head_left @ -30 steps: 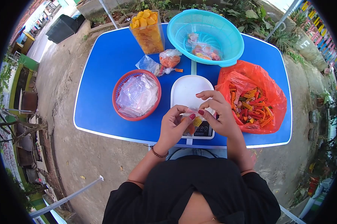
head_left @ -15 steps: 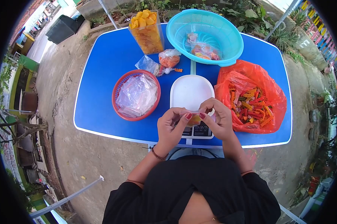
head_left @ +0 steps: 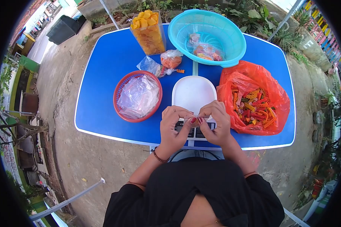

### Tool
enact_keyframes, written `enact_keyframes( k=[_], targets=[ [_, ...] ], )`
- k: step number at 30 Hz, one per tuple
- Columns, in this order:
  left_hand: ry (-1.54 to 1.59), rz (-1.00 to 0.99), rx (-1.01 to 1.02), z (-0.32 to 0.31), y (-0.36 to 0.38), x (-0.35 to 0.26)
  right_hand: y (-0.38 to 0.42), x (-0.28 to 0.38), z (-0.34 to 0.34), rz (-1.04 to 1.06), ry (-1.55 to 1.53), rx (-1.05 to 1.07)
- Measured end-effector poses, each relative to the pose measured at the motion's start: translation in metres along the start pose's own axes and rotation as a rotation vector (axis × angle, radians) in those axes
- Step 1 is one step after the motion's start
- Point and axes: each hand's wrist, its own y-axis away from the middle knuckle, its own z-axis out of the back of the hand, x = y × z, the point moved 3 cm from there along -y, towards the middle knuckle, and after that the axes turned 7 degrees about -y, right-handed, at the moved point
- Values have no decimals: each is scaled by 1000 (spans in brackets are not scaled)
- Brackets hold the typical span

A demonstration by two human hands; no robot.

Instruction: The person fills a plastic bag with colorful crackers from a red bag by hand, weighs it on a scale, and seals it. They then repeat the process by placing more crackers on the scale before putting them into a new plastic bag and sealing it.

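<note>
Both hands meet over the front of a white kitchen scale [head_left: 191, 92]. My left hand [head_left: 175, 124] pinches one side of a small clear plastic bag [head_left: 195, 116] between thumb and fingers. The other side is pinched by my right hand [head_left: 216, 122], with the two thumbs almost touching. Only a thin strip of the bag shows, and its contents are hidden. To the right, a red plastic bag [head_left: 226, 81] lies open with colourful wavy snack pieces [head_left: 255, 106] inside. On the left is a red basket [head_left: 117, 108] of clear plastic bags [head_left: 138, 94].
At the back of the blue table [head_left: 98, 83] stand a clear container of orange chips [head_left: 149, 34] and a turquoise basket [head_left: 236, 41] holding filled packets [head_left: 208, 52]. A knotted bag of orange contents [head_left: 171, 59] and a clear bag [head_left: 149, 66] lie between container and red basket.
My hands have drawn closer together and the right one has shifted slightly left. The small bag's yellow-orange contents, visible below the thumbs before, are now out of sight.
</note>
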Motion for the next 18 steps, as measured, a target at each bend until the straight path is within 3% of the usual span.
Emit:
enact_keyframes(
  k=[8,15,18],
  targets=[
    [-194,-87,2,5,-7,-7,-6,8,3,73,257,61],
    [-90,-48,115,15,-9,5,-6,-6,26,-25,123,99],
    [13,86,114,11,-6,3,-6,-6,29,-92,25,115]
  ],
)
